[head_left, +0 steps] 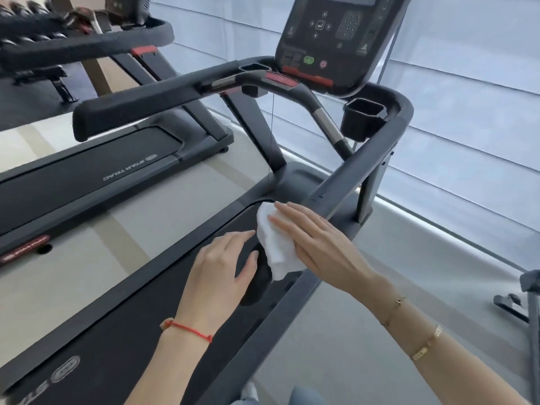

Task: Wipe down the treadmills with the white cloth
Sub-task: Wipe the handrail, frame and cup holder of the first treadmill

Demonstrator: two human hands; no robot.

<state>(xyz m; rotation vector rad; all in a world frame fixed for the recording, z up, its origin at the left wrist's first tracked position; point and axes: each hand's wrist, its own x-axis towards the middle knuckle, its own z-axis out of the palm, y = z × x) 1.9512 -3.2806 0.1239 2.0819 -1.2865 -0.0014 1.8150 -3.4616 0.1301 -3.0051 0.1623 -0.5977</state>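
Room: pale grey floor (181, 182) with tan stripes, and a glass wall (467, 118) to the right of the machines.
White cloth (276, 242): bunched on the near treadmill's right handrail (344, 182), close to the rail's lower end, pinned beneath the right hand.
Right hand (318, 244): lies flat on the cloth with fingers straight and together, pressing it against the rail; two gold bracelets circle the wrist.
Left hand (222, 267): fingers curl loosely around the padded end of the handrail (257, 285), just beside the cloth; a red string sits on the wrist.
Near treadmill (122, 325): dark belt runs under both arms; the console (330, 33) stands tilted at the top with a green and a red button, and a cup holder (363, 118) sits at the rail's upper bend.
Second treadmill (96, 171): stands to the left, apart from the first across a strip of floor, with white lettering on its belt.
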